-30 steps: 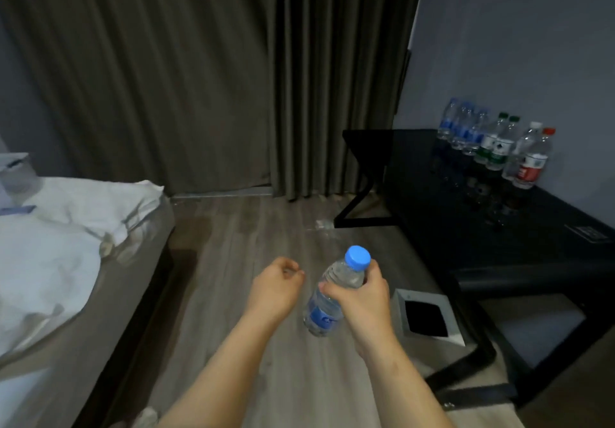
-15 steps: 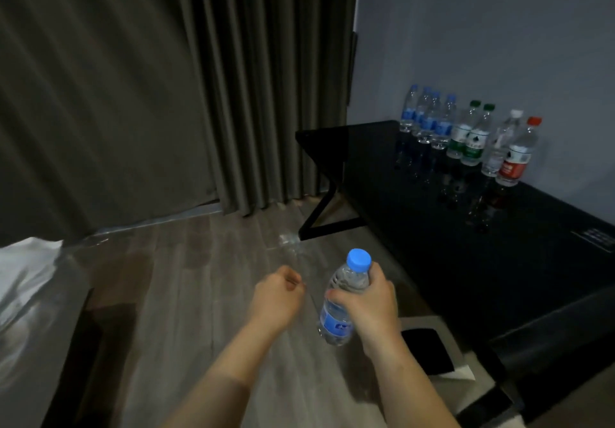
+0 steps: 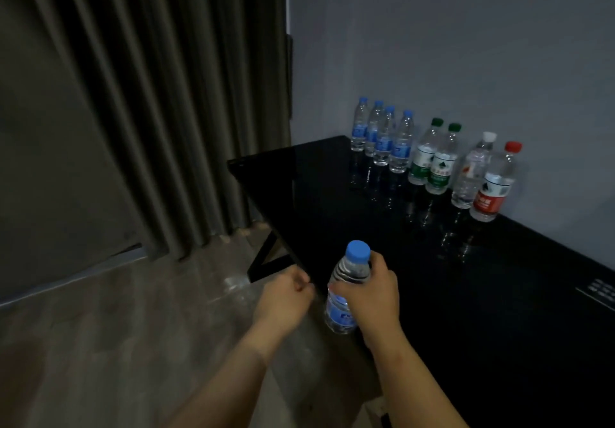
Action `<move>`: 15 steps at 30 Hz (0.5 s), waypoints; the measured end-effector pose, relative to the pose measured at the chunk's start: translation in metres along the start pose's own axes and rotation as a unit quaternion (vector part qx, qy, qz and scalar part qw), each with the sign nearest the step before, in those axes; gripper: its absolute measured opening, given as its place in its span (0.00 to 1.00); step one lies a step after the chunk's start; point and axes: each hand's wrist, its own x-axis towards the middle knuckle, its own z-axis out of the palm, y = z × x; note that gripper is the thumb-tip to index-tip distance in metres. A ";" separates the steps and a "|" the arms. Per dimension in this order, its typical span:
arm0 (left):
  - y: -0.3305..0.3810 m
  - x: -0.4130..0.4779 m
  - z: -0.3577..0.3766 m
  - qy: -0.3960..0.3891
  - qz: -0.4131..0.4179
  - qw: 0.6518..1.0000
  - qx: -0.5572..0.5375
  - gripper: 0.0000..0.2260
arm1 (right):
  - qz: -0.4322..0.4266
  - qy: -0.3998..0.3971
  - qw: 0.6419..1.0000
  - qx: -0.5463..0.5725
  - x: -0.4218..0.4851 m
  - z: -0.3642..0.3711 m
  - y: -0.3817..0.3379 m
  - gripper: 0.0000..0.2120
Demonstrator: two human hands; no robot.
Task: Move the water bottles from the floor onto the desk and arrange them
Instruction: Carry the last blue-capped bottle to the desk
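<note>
My right hand (image 3: 372, 291) grips a clear water bottle with a blue cap and blue label (image 3: 342, 308) around its upper body, upright, above the near left edge of the glossy black desk (image 3: 316, 194). My left hand (image 3: 283, 301) hovers just left of it, fingers curled, holding nothing. Along the wall at the desk's far side stands a row of bottles: several blue-capped ones (image 3: 382, 135), two green-capped ones (image 3: 432, 158), a white-capped one (image 3: 471, 174) and a red-capped one (image 3: 494, 184).
Dark pleated curtains (image 3: 149, 95) hang at the left down to the wooden floor (image 3: 116, 328). A black desk leg (image 3: 266, 258) angles to the floor below the desk's left end. A pale printed panel (image 3: 599, 291) lies at the desk's right edge.
The view has swung right and closer to the desk; the bed and the bin have left the view. My right hand has carried the bottle from above the floor to the desk's edge.
</note>
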 end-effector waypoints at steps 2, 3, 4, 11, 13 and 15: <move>0.005 0.040 0.009 -0.017 0.013 1.000 0.011 0.04 | 0.014 0.023 1.000 -0.002 0.028 0.004 0.004 0.32; 0.007 0.061 0.014 -0.029 0.022 0.999 0.024 0.06 | 0.021 0.035 0.999 -0.001 0.043 0.007 0.006 0.32; 0.008 0.081 0.018 -0.042 0.031 0.998 0.035 0.07 | 0.028 0.051 0.998 0.000 0.058 0.010 0.009 0.31; 0.018 0.211 0.038 -0.183 0.101 0.976 0.064 0.08 | 0.093 0.189 0.978 -0.002 0.150 0.038 0.010 0.32; 0.025 0.230 0.039 -0.214 0.120 0.967 0.062 0.07 | 0.110 0.213 0.971 0.010 0.162 0.038 0.005 0.31; 0.036 0.255 0.043 -0.245 0.150 0.955 0.069 0.06 | 0.132 0.251 0.958 0.029 0.177 0.038 0.002 0.30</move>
